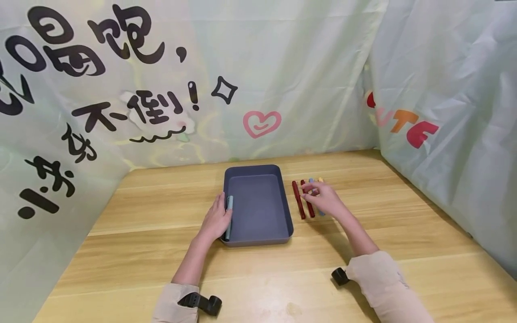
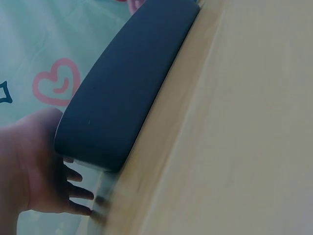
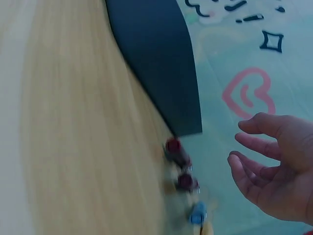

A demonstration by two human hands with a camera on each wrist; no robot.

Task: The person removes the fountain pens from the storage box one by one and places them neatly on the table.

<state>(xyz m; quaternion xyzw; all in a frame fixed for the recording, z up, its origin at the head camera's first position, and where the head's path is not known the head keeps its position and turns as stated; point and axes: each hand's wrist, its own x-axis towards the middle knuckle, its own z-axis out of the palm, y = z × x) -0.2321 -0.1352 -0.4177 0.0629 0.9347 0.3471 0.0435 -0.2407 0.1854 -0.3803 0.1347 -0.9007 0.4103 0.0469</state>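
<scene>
A dark grey tray sits mid-table. My left hand rests flat against its left rim, fingers straight, next to a pale blue pen that lies along the tray's left inner wall. The left wrist view shows the left hand against the tray's outer wall. To the tray's right lie two red pens, a blue pen and a yellow one, side by side. My right hand hovers over them. The right wrist view shows the right hand loosely curled and holding nothing, above a red pen and the blue pen.
The wooden table is walled by pale printed sheets at the back, left and right. Bare wood lies in front of the tray and on both sides of my arms.
</scene>
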